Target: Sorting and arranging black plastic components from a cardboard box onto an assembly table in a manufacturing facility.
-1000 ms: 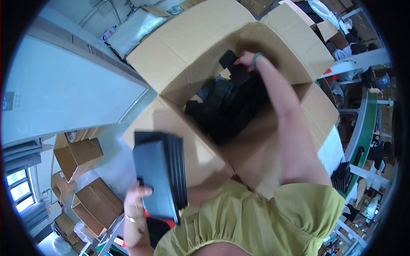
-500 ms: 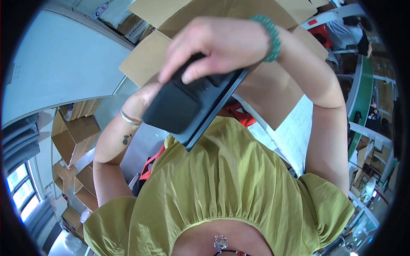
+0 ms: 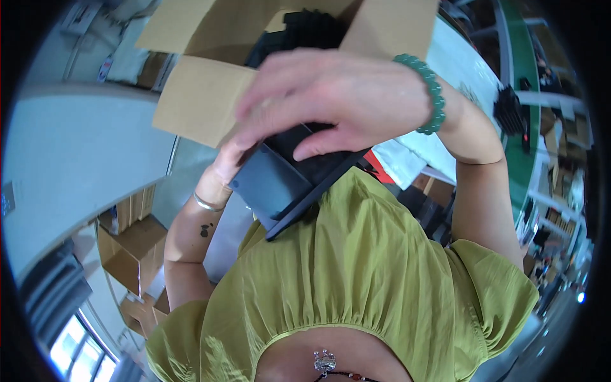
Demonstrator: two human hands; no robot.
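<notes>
Close in front of my chest is a black plastic tray (image 3: 270,181), tilted, with a raised rim and a divided inside. My left hand (image 3: 230,158), above a silver bangle, holds it at its far left side; most of those fingers are hidden behind the tray and my other hand. Over the tray's upper part passes my right hand (image 3: 344,95), with a green bead bracelet (image 3: 435,95) on the wrist. Its fingers stretch left and are slightly blurred, while the thumb is apart from them over the tray's hollow.
Beyond my hands stands an open cardboard box (image 3: 200,95) with several black plastic parts (image 3: 312,28) in it. A stack of black pieces (image 3: 509,111) is at the right, beside a green surface (image 3: 523,70). More cardboard boxes (image 3: 130,248) lie at the left, below a pale panel (image 3: 83,140).
The view has shifted, bringing the black parts in the box into sight. My right hand has gone from bent fingers on the tray to a flatter reach across it. The tray has turned, showing its hollow.
</notes>
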